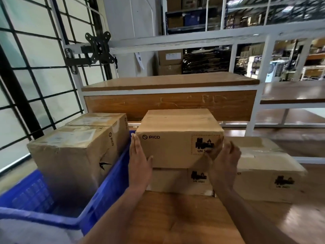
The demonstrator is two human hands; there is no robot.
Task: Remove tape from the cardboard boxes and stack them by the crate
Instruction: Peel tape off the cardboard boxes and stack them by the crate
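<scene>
Cardboard boxes (179,138) number five: two crated, three beside.

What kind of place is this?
Probably a warehouse or stockroom: tall storage racks filled with cartons in the background, stacked cardboard boxes on a wooden workbench, and a blue plastic crate holding more.

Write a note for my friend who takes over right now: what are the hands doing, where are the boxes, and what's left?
Left hand: flat, fingers straight, pressed against the left end of the top box.
Right hand: fingers curled round that box's right front corner.
The top box sits on a lower box, right beside the blue crate. Another box lies on the table to the right.
Two boxes are in the crate, clear tape visible on top.
Done: two boxes stacked by the crate.
Left: the crate boxes need untaping and stacking; square up the stack.
</scene>
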